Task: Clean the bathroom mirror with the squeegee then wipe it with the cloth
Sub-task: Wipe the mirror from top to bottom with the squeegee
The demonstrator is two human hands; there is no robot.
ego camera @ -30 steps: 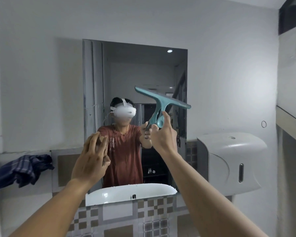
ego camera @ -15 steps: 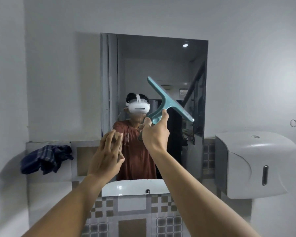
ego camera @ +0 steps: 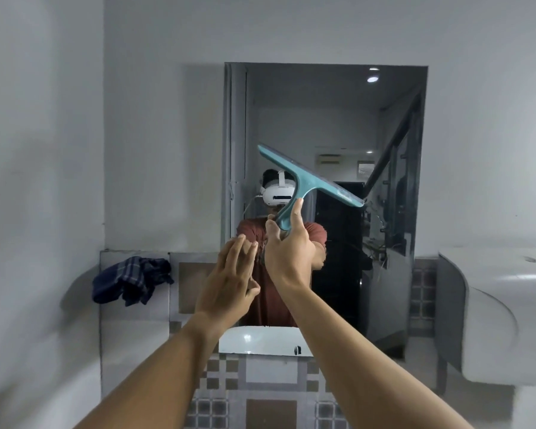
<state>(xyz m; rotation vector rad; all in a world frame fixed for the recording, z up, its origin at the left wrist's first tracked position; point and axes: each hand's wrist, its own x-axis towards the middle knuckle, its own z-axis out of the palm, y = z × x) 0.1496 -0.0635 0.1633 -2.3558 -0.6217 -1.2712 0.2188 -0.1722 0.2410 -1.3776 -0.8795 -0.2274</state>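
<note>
Squeegee (ego camera: 307, 178) in right hand (ego camera: 288, 252), before mirror (ego camera: 322, 119).

Right hand (ego camera: 288, 255) gripping teal squeegee (ego camera: 307, 181) before mirror (ego camera: 338, 119), left hand (ego camera: 229, 283) open

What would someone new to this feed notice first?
The teal squeegee stands out, held tilted in front of the middle of the mirror, with the right hand gripping its handle. Just below and left of it, the left hand is up with straight fingers, holding nothing. A dark checked cloth lies bunched on the ledge left of the mirror.
</note>
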